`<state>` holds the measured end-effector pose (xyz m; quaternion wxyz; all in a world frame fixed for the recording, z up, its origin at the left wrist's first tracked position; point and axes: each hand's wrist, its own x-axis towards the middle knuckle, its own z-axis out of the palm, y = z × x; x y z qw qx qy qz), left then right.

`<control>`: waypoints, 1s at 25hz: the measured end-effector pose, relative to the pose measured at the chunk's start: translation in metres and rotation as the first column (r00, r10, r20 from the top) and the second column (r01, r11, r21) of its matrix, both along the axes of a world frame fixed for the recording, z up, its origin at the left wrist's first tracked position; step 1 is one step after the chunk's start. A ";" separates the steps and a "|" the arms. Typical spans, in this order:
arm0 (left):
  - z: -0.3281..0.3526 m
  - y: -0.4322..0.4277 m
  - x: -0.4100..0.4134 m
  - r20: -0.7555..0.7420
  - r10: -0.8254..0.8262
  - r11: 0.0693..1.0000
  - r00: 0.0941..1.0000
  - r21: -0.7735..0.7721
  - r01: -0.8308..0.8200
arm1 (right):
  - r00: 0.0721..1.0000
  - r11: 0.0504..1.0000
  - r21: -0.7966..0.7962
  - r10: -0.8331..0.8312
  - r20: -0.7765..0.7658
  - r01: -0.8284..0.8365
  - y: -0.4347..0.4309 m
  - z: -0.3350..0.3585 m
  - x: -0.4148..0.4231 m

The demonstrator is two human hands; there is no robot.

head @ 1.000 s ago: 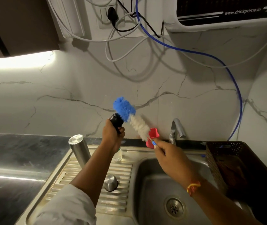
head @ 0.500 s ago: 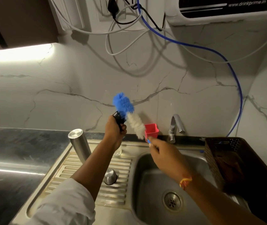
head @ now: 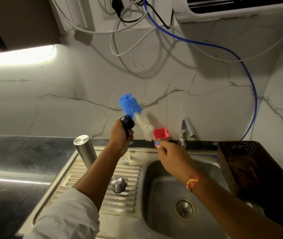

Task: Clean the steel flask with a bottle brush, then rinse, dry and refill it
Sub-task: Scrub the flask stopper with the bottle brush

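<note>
Over the sink (head: 161, 190) little shifts: my left hand (head: 121, 136) still grips the black-capped bottle (head: 128, 123), right hand (head: 173, 157) pinches the bottle brush (head: 144, 126); steel flask (head: 85, 150) waits unscrubbed.

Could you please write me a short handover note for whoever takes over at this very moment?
Left hand: its grip is closed round a small black object that I cannot identify, held against the brush bristles.
Right hand: its grip pinches the thin handle end of the blue-and-white bristled bottle brush, raised in front of the marble wall.
The cylindrical steel flask stands on the ribbed steel drainboard, untouched. The round steel cap lies on the same drainboard, nearer the camera.
Done: the brush is in hand and the cap appears to be off.
Left: nothing shows the flask scrubbed, so brush, rinse, dry and refill it.
</note>
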<state>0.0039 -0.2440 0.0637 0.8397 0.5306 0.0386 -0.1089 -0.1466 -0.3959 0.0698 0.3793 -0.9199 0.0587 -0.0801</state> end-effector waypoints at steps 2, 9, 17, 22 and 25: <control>0.012 0.017 0.009 -0.008 0.093 0.991 0.996 -0.092 -0.093 | 0.998 0.998 -0.040 0.042 -0.052 -0.044 0.000 -0.008 -0.013; 0.000 0.049 0.024 -0.081 0.148 0.963 0.986 -0.216 -0.162 | 0.993 0.992 0.111 -0.056 -0.108 0.068 0.001 -0.020 -0.015; -0.043 0.075 -0.007 -0.162 0.075 0.934 0.984 -0.335 -0.127 | 0.991 0.963 0.250 -0.073 -0.111 0.099 0.014 -0.045 -0.005; -0.068 0.101 -0.026 -0.087 0.082 0.972 0.993 -0.213 -0.099 | 0.992 0.962 0.261 -0.055 -0.111 0.083 0.023 -0.055 -0.009; -0.087 0.124 -0.033 -0.072 0.054 0.981 0.996 -0.180 -0.066 | 0.990 0.960 0.270 -0.037 -0.133 0.072 0.032 -0.065 -0.015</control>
